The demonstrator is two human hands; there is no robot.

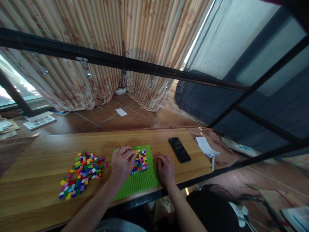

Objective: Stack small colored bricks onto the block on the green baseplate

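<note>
My left hand [122, 163] is over the left part of a green studded baseplate [137, 189]. Its thumb and fingertips are pinched together at the edge of a block of small multicoloured toy bricks [142, 160] fixed on the plate. Whatever the pinch holds is too small to make out. The hand hides the left side of this block. On the table just right of the plate rests my right hand [166, 170], its fingers loosely curled with nothing visible in them. A heap of loose coloured toy bricks [84, 170] lies left of my left hand.
A black smartphone [179, 149] lies on the wooden table [36, 180], right of the plate. Beyond the table runs a dark metal bar [101, 59] before striped curtains [149, 29]. White papers [206, 146] lie off the table's right end.
</note>
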